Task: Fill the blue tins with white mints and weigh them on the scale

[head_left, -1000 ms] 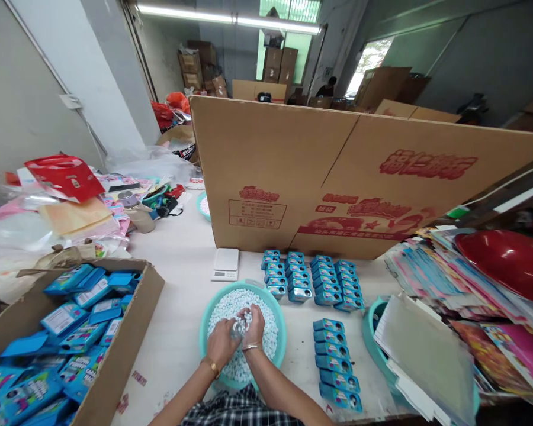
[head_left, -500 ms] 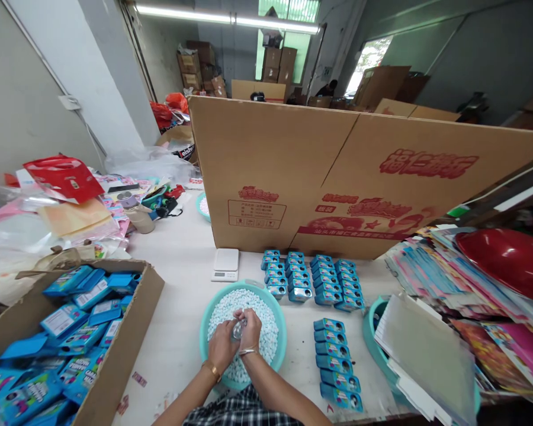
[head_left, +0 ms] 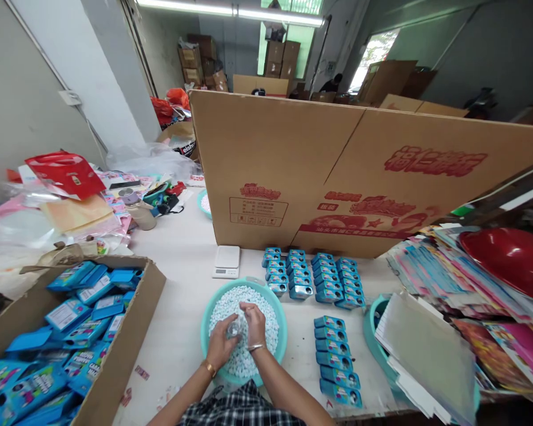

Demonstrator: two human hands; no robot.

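A turquoise basin (head_left: pixel 283 331) full of small white pellets (head_left: pixel 242 296) stands in front of me. Above the pellets, my left hand (head_left: pixel 222 342) grips a small clear plastic container (head_left: pixel 234 328). My right hand (head_left: pixel 255 327) is just to its right, apart from the container. Its fingers are curled in, and whatever they hold is too small to make out. Past the basin's far rim sits a white digital scale (head_left: pixel 227 258). Small blue printed boxes (head_left: pixel 334 347) stand in rows to the right.
At the left, an open cardboard box (head_left: pixel 135 316) holds many blue packets (head_left: pixel 66 316). A large cardboard sheet (head_left: pixel 288 148) rises upright behind the scale. On the right are a second basin (head_left: pixel 375 331) with papers across it, stacked printed sheets (head_left: pixel 430 272) and a red bowl (head_left: pixel 506 254).
My hands were together around the clear container and have now parted. My left hand keeps the container; my right has drawn away to the right.
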